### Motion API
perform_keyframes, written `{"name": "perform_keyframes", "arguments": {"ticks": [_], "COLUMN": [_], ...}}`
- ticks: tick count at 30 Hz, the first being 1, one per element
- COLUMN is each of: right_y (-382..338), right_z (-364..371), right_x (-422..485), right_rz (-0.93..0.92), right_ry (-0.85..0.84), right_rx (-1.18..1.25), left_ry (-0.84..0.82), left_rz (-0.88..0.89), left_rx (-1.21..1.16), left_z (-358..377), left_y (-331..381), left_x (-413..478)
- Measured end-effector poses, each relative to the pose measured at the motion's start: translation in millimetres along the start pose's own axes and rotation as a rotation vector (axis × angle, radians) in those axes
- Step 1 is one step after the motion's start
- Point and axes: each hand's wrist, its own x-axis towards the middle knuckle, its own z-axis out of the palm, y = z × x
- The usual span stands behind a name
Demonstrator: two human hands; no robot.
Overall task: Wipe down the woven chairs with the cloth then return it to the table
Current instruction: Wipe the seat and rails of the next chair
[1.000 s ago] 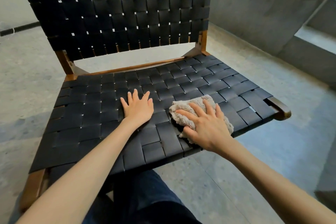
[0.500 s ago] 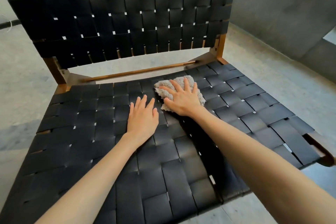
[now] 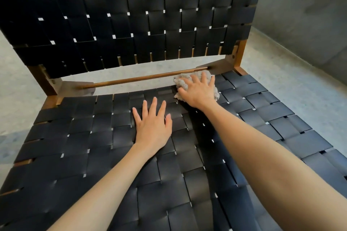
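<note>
Nearest, the left hand (image 3: 152,127) lies flat with its fingers straight and spread on the black woven seat (image 3: 84,146) of the chair. Just beyond it and to its right, the right hand (image 3: 199,91) presses down with splayed, straight fingers on the cloth (image 3: 181,83), a fluffy, crumpled grey-beige rag. The cloth sits under that palm at the seat's back edge, touching the wooden rear rail (image 3: 140,79) below the woven backrest (image 3: 131,15).

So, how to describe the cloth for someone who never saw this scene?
Find the black woven chair and follow its seat to the back edge, right side. There the right hand presses the cloth: pale grey and fluffy, unlike the smooth black straps around it.
</note>
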Motion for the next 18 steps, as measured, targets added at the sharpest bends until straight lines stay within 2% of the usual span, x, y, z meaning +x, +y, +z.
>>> {"name": "perform_keyframes", "arguments": {"ticks": [5, 10, 18], "right_y": [2, 18, 45], "right_z": [-3, -15, -41], "right_x": [-28, -103, -242], "right_rz": [-0.049, -0.134, -0.089], "right_ry": [-0.026, -0.052, -0.071], "right_rx": [0.100, 0.105, 0.081], "left_ry": [-0.005, -0.029, -0.150], "left_rz": [0.015, 0.018, -0.014], "left_rx": [0.018, -0.001, -0.062], "left_z": [-4, -13, -19], "left_y": [1, 4, 50], "left_x": [-2, -14, -54]}}
